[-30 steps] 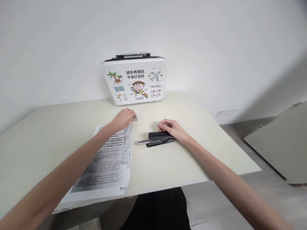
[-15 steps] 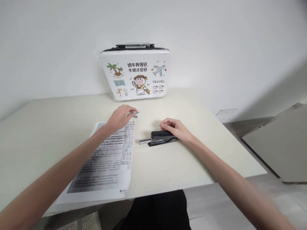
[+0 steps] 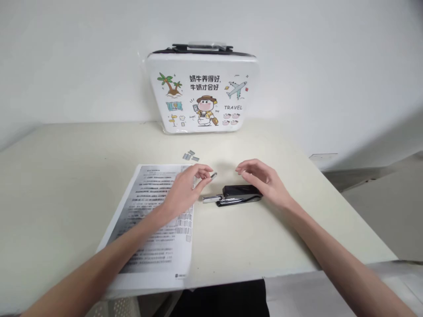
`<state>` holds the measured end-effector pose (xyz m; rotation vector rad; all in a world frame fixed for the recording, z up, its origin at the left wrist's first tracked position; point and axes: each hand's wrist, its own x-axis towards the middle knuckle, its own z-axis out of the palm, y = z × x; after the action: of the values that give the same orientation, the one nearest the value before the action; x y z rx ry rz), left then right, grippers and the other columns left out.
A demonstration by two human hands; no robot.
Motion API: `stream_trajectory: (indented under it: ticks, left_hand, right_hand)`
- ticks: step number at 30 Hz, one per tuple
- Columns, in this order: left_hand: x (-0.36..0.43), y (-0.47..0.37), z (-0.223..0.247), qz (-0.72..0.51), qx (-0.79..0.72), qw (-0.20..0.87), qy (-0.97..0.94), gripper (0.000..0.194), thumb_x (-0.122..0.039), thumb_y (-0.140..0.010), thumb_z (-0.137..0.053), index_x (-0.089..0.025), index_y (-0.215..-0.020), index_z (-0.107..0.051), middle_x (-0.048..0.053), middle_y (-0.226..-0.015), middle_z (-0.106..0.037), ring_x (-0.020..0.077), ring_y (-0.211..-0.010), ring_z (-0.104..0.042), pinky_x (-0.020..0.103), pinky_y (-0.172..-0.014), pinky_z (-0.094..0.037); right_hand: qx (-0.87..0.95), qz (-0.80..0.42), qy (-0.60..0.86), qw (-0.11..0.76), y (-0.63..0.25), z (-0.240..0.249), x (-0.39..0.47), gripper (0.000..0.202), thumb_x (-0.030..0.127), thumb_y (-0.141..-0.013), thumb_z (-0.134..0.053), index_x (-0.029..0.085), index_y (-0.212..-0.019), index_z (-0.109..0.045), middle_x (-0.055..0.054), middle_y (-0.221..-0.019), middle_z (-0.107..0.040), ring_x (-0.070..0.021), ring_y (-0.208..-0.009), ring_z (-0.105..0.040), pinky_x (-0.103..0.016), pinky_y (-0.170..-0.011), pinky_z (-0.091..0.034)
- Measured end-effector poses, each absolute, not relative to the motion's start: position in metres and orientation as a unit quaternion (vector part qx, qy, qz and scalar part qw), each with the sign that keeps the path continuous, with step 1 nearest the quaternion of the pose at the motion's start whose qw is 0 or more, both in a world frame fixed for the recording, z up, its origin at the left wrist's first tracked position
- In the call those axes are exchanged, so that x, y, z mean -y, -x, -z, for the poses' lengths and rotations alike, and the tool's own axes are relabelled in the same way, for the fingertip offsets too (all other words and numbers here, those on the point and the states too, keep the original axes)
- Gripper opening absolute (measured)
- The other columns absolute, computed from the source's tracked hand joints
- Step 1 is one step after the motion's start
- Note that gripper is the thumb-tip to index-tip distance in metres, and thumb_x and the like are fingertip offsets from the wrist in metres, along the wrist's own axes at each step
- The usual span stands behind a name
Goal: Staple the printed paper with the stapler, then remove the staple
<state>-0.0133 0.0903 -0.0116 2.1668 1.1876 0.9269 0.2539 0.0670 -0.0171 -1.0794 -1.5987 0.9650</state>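
Currently, from the head view, we pinch a small staple strip (image 3: 214, 175) in our left hand (image 3: 186, 187), above the right edge of the printed sheets (image 3: 132, 211). Our right hand (image 3: 271, 182) curves half-wide beside the black stapler (image 3: 241, 190), right of the sheets on the counter (image 3: 257, 246); whether they touch, we cannot tell. Loose staple pieces (image 3: 187, 156) lie farther off, before the white case (image 3: 201, 68).
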Motion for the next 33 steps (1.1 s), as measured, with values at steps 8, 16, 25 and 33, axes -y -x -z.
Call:
stream_trajectory:
  ticks: [8, 16, 25, 33]
  left_hand:
    - [-0.077, 0.013, 0.011, -0.366, -0.359, 0.179, -0.84, 0.024, -0.018, -0.104, -0.06, -0.028, -0.125, -0.054, 0.0, -0.101, -0.073, 0.021, -0.104, -0.071, 0.041, -0.099, -0.055]
    - [-0.079, 0.023, -0.001, -0.422, -0.361, 0.228, -0.8, 0.025, -0.023, -0.104, -0.063, -0.028, -0.127, -0.052, 0.0, -0.097, -0.074, 0.0196, -0.1, -0.073, 0.037, -0.093, -0.056]
    - [-0.083, 0.025, 0.003, -0.41, -0.328, 0.086, -0.847, 0.021, -0.031, -0.1, -0.072, -0.026, -0.118, -0.063, 0.005, -0.116, -0.074, 0.0227, -0.108, -0.069, 0.041, -0.096, -0.054]
    - [-0.083, 0.02, 0.006, -0.406, -0.338, -0.021, -0.849, 0.008, -0.034, -0.104, -0.067, -0.027, -0.107, -0.067, 0.002, -0.103, -0.079, 0.0216, -0.095, -0.072, 0.039, -0.088, -0.051]
  right_hand:
    - [0.783, -0.206, 0.402, 0.427, -0.241, 0.0, -0.062, 0.025, 0.039, -0.097, -0.072, 0.031, -0.12, -0.068, -0.008, -0.117, -0.075, -0.0285, -0.109, -0.068, -0.047, -0.096, -0.053]
    - [0.837, -0.201, 0.36, 0.361, -0.209, -0.028, -0.078, 0.018, 0.046, -0.099, -0.069, 0.031, -0.109, -0.073, -0.004, -0.106, -0.078, -0.0271, -0.1, -0.071, -0.046, -0.096, -0.054]
    - [0.743, -0.264, 0.441, 0.429, -0.199, -0.012, -0.075, 0.03, 0.055, -0.099, -0.067, 0.027, -0.09, -0.074, -0.004, -0.092, -0.08, -0.0255, -0.089, -0.074, -0.042, -0.086, -0.057]
    - [0.732, -0.305, 0.445, 0.415, -0.201, -0.013, -0.069, 0.032, 0.057, -0.096, -0.07, 0.028, -0.088, -0.079, -0.002, -0.092, -0.082, -0.0246, -0.082, -0.075, -0.04, -0.079, -0.059]
